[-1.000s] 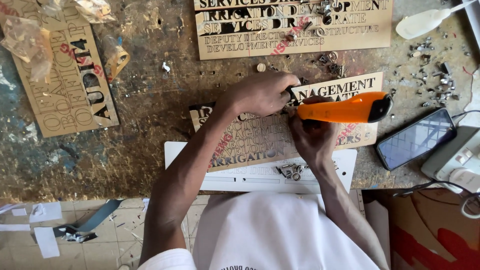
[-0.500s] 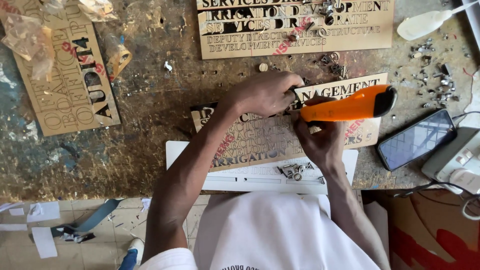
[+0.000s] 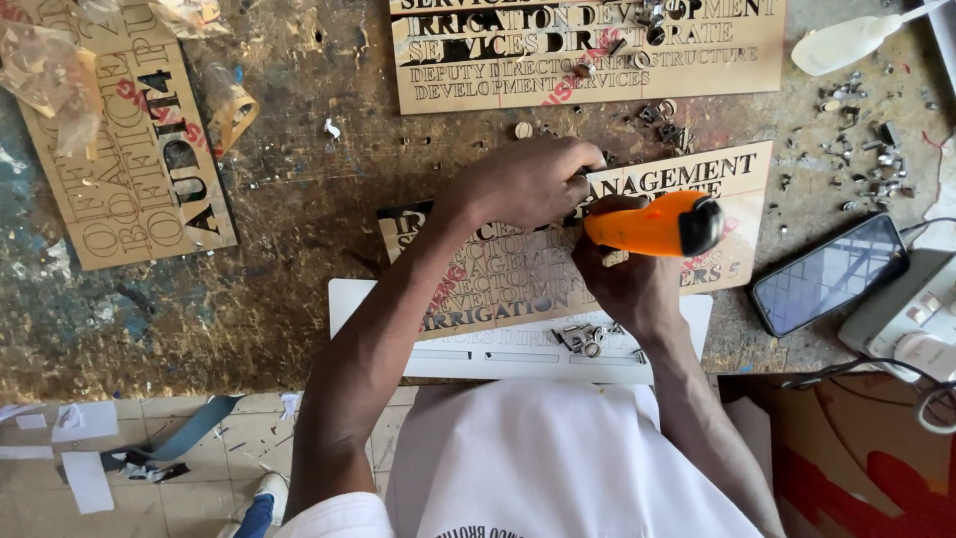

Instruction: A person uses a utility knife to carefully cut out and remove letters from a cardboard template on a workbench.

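1. Head view, work in hand: a flat tan wooden sign panel with cut-out lettering [image 3: 637,249] lies at the middle of the worn, paint-stained wooden workbench [image 3: 299,299], its near edge overlapping a white rectangular board [image 3: 368,309].
2. Left hand [image 3: 528,184]: fingers curled and pressed down on the panel's far edge, pinning it.
3. Right hand [image 3: 627,284]: fingers clenched around an orange plastic-handled utility cutter [image 3: 652,224], its black end pointing right; the tip is hidden beneath the left hand.
4. Step, as judged: picking or trimming letter cut-outs from the panel. The next move appears to call for a steady hold-down and a small, controlled stroke of the tip.
5. Nearby: a similar lettered panel [image 3: 588,50] far; another [image 3: 129,159] at left; small loose cut-out pieces [image 3: 583,339] near; a black smartphone [image 3: 827,274] at right.
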